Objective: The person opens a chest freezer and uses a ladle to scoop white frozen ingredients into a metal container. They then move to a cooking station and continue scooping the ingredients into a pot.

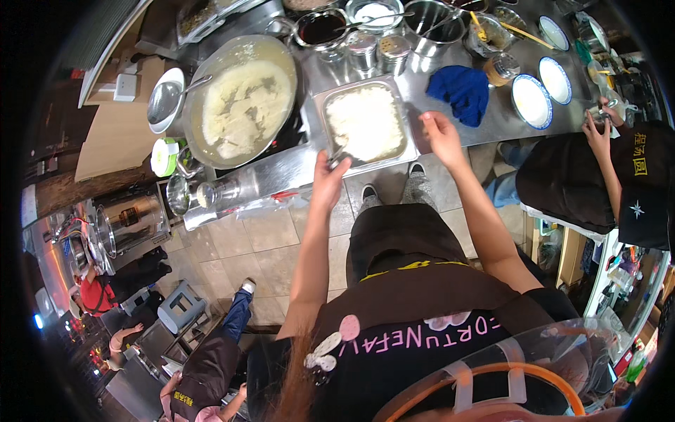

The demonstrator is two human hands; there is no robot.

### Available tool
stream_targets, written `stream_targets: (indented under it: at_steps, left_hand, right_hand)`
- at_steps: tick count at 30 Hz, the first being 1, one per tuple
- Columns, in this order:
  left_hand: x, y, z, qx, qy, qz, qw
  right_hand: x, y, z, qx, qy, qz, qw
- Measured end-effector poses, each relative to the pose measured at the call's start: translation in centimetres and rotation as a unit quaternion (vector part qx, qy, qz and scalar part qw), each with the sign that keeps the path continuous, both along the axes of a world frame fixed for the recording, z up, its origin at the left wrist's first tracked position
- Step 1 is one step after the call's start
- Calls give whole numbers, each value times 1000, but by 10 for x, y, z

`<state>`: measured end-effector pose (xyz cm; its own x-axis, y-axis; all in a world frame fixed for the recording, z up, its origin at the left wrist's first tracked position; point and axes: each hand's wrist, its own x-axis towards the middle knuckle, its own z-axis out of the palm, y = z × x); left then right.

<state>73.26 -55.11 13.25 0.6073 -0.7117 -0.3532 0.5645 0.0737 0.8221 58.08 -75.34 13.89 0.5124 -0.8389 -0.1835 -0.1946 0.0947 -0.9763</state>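
Before me on the steel counter a square metal pan [413, 153] holds a pale, bright mass [364, 118] that is overexposed in the middle. My left hand [329, 182] grips a metal utensil [338, 157] at the pan's near left corner; its far end is hard to make out. To the right of the pan, my right hand [442, 138] hovers with bent fingers near the counter edge. I see nothing in it, but its palm side is hidden. Left of the pan, a large round pot [191, 124] contains cloudy liquid with pale curd-like clumps [248, 105].
A skimmer [162, 108] rests on a white dish [157, 128] beyond the pot. Metal containers with dark liquid [322, 26] and shakers [394, 51] line the back. A blue cloth [459, 94] and patterned bowls [531, 101] lie right. Co-workers stand right [572, 179] and lower left [205, 374].
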Motion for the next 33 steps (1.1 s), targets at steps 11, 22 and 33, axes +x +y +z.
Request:
stream_targets:
  at_steps: [11,22,33]
  left_hand:
    - [-126,-9,-6,249,94,-274,924]
    - [-171,-274,3,33,300,-110,947]
    - [-151,-164,39,89,220,-241,941]
  right_hand:
    - [-96,-135,-38,-155,223,42,962]
    - [-106,-122,24,98,-149,70,981]
    - [-49,-91,12,97,-174,-21,980]
